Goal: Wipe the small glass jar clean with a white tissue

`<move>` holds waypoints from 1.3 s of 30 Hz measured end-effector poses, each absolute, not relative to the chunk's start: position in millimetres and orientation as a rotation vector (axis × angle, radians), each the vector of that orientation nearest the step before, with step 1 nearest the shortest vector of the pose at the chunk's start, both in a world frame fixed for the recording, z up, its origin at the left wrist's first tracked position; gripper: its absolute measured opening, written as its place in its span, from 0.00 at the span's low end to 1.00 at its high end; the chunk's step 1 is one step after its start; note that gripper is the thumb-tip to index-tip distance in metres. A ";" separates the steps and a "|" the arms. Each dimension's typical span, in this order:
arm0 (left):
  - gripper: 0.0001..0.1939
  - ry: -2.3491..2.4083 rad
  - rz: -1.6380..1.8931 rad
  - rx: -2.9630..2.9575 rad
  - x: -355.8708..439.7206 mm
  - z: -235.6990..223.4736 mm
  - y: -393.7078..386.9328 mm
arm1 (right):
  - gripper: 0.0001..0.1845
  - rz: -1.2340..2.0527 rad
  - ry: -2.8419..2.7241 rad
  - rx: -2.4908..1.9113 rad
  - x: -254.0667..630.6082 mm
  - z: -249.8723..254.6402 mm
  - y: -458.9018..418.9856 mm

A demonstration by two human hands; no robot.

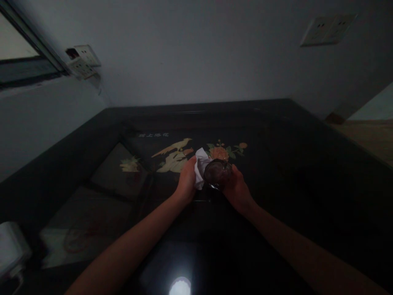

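Above the middle of a glossy black table (251, 229), my right hand (238, 190) grips a clear, rounded glass (217, 174) by its right side. Its round outline faces me, and the far side is hidden. A white tissue (201, 166), crumpled, is held in my left hand (188, 180) against the left side of the glass. The fingers of both hands are mostly out of sight behind what they hold.
The tabletop bears a bird picture (173, 157) and flowers. At the lower left edge lies a white device (12, 246) with a cord. Wall sockets (328, 29) sit upper right, with more sockets (84, 61) near the left corner.
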State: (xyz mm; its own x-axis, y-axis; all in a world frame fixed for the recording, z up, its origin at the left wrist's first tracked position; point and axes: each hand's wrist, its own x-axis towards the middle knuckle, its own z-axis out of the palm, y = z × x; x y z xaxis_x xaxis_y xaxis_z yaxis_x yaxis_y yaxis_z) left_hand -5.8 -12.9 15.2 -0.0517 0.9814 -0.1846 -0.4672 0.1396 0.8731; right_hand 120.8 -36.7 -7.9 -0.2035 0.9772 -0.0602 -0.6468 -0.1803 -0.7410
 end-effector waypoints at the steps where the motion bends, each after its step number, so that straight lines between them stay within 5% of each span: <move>1: 0.10 1.006 1.344 0.749 -6.1 14.2 -14.0 | 0.22 1.705 -0.680 -0.670 121.6 -6.3 -36.7; 18: 0.08 1.138 1.224 2.142 -20.4 23.8 -18.3 | 0.22 1.751 -0.463 -0.723 127.3 -0.7 -35.7; 26: 0.16 0.962 0.995 2.391 -21.9 26.7 -22.7 | 0.22 1.765 -0.475 -0.713 130.9 -10.6 -29.5; 32: 0.40 0.905 0.621 2.613 -22.8 32.8 -27.4 | 0.25 1.671 -0.667 -0.722 133.4 -13.2 -27.0; 39: 0.38 0.944 0.448 2.729 -24.7 48.6 -35.2 | 0.21 1.746 -0.468 -0.697 133.8 -14.7 -25.4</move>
